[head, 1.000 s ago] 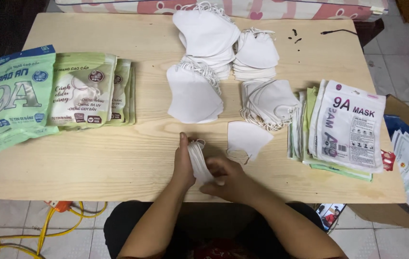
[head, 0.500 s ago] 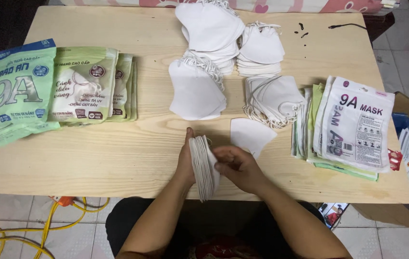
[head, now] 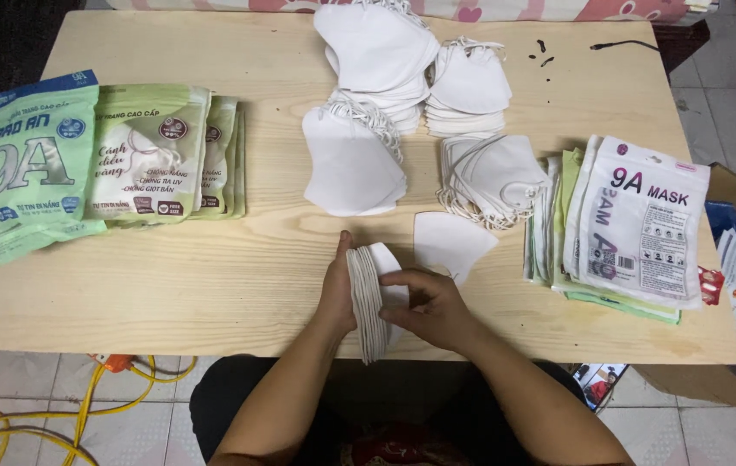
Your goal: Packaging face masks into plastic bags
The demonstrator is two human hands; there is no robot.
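Held item: a thick bundle of flat white fabric face masks (head: 369,302), stood on edge at the near middle of the pale wooden table (head: 212,276), just in front of the person's body.

Left hand (head: 337,289): pressed flat against the left face of the bundle, fingers extended upward along it, gripping it from that side.

Right hand (head: 428,306): curled around the right face of the bundle, fingers bent onto the masks, so that the stack is clamped between the two hands.

Just beyond the right hand: one single white folded mask (head: 450,244), lying flat on the table, apart from the bundle.

Centre of table, farther back: four loose piles of white masks with ear loops, namely a front-left pile (head: 350,164), a front-right pile with tangled loops (head: 489,177), a tall rear-left pile (head: 376,52) and a rear-right pile (head: 470,86).

Left of table: a blue-and-green printed mask packet (head: 31,164), partly overlapping a row of pale green printed packets (head: 156,151).

Right of table: a stack of white and green flat packets (head: 631,224), its top one white with dark print.

Far right corner: a black cable end (head: 622,45) and small dark specks.

Floor, lower left: yellow cord (head: 66,406) in loops.
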